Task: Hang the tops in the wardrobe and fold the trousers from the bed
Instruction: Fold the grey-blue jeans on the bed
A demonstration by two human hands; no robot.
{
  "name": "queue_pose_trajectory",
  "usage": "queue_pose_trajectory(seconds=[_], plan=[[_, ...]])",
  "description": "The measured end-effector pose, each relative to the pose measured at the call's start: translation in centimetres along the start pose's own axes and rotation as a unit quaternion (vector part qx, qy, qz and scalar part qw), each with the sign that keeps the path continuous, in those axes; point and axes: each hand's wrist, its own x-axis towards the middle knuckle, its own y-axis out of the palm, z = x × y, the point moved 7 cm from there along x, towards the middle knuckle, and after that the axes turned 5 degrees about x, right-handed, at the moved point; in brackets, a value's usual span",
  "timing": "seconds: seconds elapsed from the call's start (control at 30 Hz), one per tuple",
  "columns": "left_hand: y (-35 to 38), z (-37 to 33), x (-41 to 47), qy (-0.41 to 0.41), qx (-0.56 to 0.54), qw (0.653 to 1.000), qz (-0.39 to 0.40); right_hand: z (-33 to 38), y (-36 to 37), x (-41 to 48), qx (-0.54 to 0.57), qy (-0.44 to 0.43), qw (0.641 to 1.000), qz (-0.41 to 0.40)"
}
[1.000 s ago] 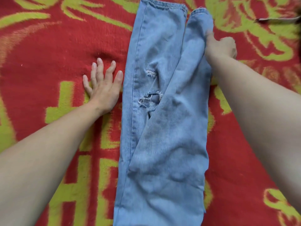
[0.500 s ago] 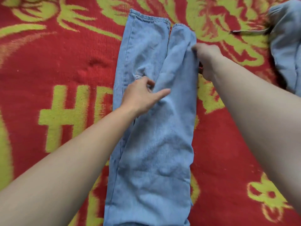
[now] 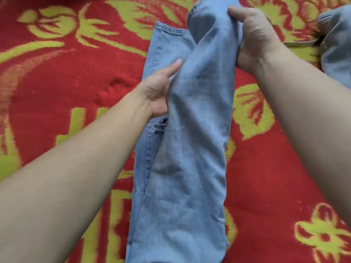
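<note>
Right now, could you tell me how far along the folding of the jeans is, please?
Done: the jeans lie lengthwise on the blanket, one leg laid over the other. In hand: the right hand grips the top leg near its end, lifted, and the left hand pinches its edge midway. Left: no crosswise fold yet; another denim piece lies at far right.

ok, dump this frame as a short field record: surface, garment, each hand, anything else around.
surface: red blanket with a yellow-green pattern
garment: light blue jeans, legs lengthwise, one laid over the other
tear: frayed rip on the lower leg
left: left hand pinches the upper leg's left edge, mid-length
right: right hand grips the upper leg near its hem, holding that end off the lower leg
other: second denim garment at the far right edge
</note>
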Motion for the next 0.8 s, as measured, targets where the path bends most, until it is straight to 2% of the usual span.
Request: queue_pose_trajectory(seconds=[0.07, 0.1, 0.13, 0.2, 0.27, 0.33, 0.4, 0.5, 0.53, 0.57, 0.63, 0.7, 0.8], plan=[[-2.2, -2.6, 0.2, 0.103, -0.013, 0.991, -0.084, 0.5, 1.4, 0.8, -0.005, -0.024, 0.999, 0.041], [-3.7, -3.8, 0.0, 0.158, 0.015, 0.977, -0.142, 0.7, 2.0, 1.1, -0.012, -0.038, 0.998, 0.053], [-5.3, -4.9, -0.3, 0.207, 0.073, 0.953, -0.21, 0.8, 2.4, 1.5, -0.026, -0.052, 0.997, 0.05], [-7.2, -6.9, -1.4, 0.275, 0.219, 0.879, -0.324, 0.0, 2.3, 2.8, -0.064, -0.076, 0.995, 0.003], [-8.1, -7.6, -1.4, 0.299, 0.284, 0.834, -0.366, -2.4, 1.0, 5.6, -0.153, -0.057, 0.985, -0.05], [-9.1, -7.0, 0.0, 0.258, 0.311, 0.832, -0.379, -5.0, -0.6, 6.5, -0.307, -0.004, 0.944, -0.121], [-10.8, -5.3, 1.6, 0.185, 0.323, 0.846, -0.382, -6.7, -1.1, 5.0, -0.469, -0.005, 0.87, -0.156], [-13.0, -3.3, 2.6, 0.184, 0.255, 0.883, -0.347, -8.9, -0.1, -0.4, -0.573, -0.141, 0.802, -0.091], [-13.5, -3.0, 2.7, 0.191, 0.247, 0.885, -0.345, -10.2, 0.1, -2.0, -0.608, -0.189, 0.769, -0.055], [-13.8, -2.9, 2.8, 0.195, 0.251, 0.881, -0.351, -12.0, 0.1, -3.0, -0.65, -0.21, 0.73, -0.016], [-14.1, -3.0, 3.2, 0.203, 0.265, 0.87, -0.363, -15.4, -0.9, -3.3, -0.719, -0.181, 0.67, 0.028], [-14.1, -3.2, 3.6, 0.21, 0.275, 0.867, -0.358, -16.6, -1.7, -2.6, -0.74, -0.163, 0.653, 0.014], [-14.3, -3.4, 3.3, 0.21, 0.259, 0.881, -0.336, -16.9, -1.4, -2.0, -0.744, -0.157, 0.65, 0.022]])
